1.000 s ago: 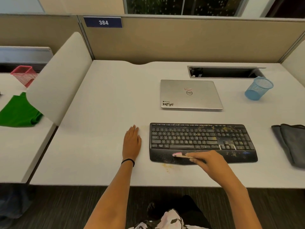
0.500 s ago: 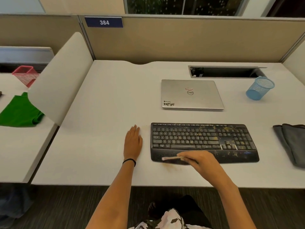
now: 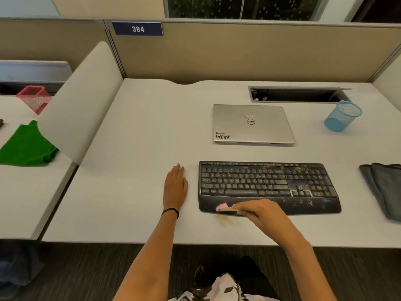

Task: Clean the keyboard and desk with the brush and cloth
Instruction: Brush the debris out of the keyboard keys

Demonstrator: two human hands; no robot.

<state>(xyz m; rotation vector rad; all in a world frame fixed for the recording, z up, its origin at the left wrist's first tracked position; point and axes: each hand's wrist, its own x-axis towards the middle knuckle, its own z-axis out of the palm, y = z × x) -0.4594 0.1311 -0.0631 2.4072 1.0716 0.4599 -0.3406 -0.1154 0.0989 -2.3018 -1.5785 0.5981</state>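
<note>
On the neighbouring desk at far left sit a pink mesh holder (image 3: 34, 98) and a green cloth (image 3: 28, 146). On the main desk (image 3: 130, 192), the left hand (image 3: 175, 187) lies flat, palm down and fingers straight, just left of the keyboard (image 3: 267, 185) without touching it. The black keyboard is speckled with yellowish crumbs, thickest toward its right half. The right hand (image 3: 260, 211) grips a small brush (image 3: 223, 207), whose pink tip is on the left part of the palm rest. A faint scatter of crumbs (image 3: 225, 220) marks the desk just on the near side. Beyond the keyboard rests a closed silver laptop (image 3: 252, 124). Farther right stands a blue mesh cup (image 3: 341, 116), and a folded grey cloth (image 3: 384, 187) lies at the right edge.
</note>
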